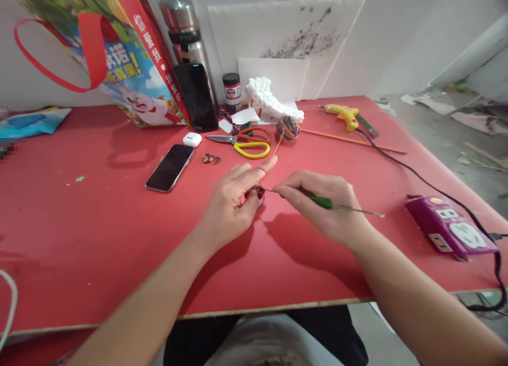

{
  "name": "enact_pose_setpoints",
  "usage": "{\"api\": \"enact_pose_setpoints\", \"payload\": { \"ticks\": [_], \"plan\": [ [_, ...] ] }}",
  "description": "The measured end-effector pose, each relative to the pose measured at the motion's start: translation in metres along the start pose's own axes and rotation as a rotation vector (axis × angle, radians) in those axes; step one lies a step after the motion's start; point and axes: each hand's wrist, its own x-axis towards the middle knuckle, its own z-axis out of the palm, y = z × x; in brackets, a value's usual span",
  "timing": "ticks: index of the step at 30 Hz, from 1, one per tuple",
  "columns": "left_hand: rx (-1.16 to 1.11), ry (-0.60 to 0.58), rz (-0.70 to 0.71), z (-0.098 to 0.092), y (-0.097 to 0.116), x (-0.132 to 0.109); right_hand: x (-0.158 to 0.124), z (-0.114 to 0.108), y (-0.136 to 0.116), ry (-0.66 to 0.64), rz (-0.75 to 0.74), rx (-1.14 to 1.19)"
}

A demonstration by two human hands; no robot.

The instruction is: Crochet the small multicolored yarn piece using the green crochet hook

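Between the thumb and fingers of my left hand (234,199) is a small dark multicoloured crochet piece (260,192), partly hidden by the fingers. My left index finger points forward with yarn looped round it. That strand runs up to a multicoloured yarn ball (288,128) behind. My right hand (323,199) is closed in a pen-like grip on a crochet hook (322,201) with a green handle. Its thin metal tip reaches the crochet piece, and a metal end sticks out to the right. Another small crochet piece (211,158) lies on the table to the left.
Scissors (252,148), a phone (170,167) and a white earbud case (192,139) lie beyond my hands on the red table (99,239). A yellow glue gun (342,115) and purple power strip (450,226) are at right, joined by a cord. A gift bag (130,64) stands back left.
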Motion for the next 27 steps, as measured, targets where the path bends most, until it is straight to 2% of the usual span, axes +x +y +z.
{"api": "enact_pose_setpoints", "payload": {
  "ticks": [2,6,12,15,18,22,27],
  "plan": [
    [-0.052,-0.051,-0.008,-0.002,0.001,0.001,0.004,-0.007,0.000,-0.023,0.119,0.126],
    [-0.155,-0.111,-0.044,-0.002,0.009,0.003,0.008,-0.015,0.003,-0.059,0.264,0.348],
    [-0.263,-0.096,-0.119,-0.005,0.014,0.001,0.010,-0.017,0.009,-0.062,0.408,0.604],
    [-0.380,-0.113,-0.191,-0.009,0.012,-0.001,0.011,-0.018,0.014,-0.113,0.474,0.764],
    [-0.546,-0.130,-0.247,-0.009,0.009,-0.002,0.011,-0.016,0.018,-0.180,0.450,0.881],
    [-0.689,-0.074,-0.297,0.000,0.007,-0.005,0.006,-0.006,0.018,-0.221,0.379,0.971],
    [-0.935,0.011,-0.253,0.014,0.004,-0.006,0.001,0.009,0.009,-0.088,0.322,1.043]
  ]
}}
